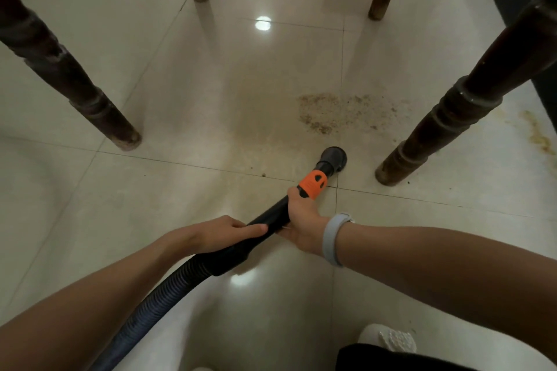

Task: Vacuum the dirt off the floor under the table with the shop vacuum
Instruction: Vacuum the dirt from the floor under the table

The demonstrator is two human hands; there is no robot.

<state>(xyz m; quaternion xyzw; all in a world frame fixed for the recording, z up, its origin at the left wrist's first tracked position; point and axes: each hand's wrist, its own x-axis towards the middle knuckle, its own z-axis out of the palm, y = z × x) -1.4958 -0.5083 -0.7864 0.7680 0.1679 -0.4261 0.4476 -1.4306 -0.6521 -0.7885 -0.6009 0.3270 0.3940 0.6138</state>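
Both hands close on the black wand point(272, 215) of the vacuum: the right hand point(303, 221) wraps its grip fully round the tube just behind the orange collar point(312, 185), fingers curled underneath and mostly hidden, while the left hand point(224, 233) lies over the wand farther back, its grip looser, fingers stretched along the top and the thumb side out of sight, so how tightly it clamps is hard to tell. A pale band point(333, 238) sits on the right wrist. Behind the left hand the ribbed hose point(156, 307) runs down toward the lower left. The round black nozzle point(333, 158) rests on or just above the tiled floor point(150, 205), near the right front bench leg point(437, 126). A patch of brownish dirt point(340, 113) lies just beyond the nozzle, between the front bench legs, apart from the nozzle mouth. More yellowish dirt point(539, 135) lies outside the right leg.
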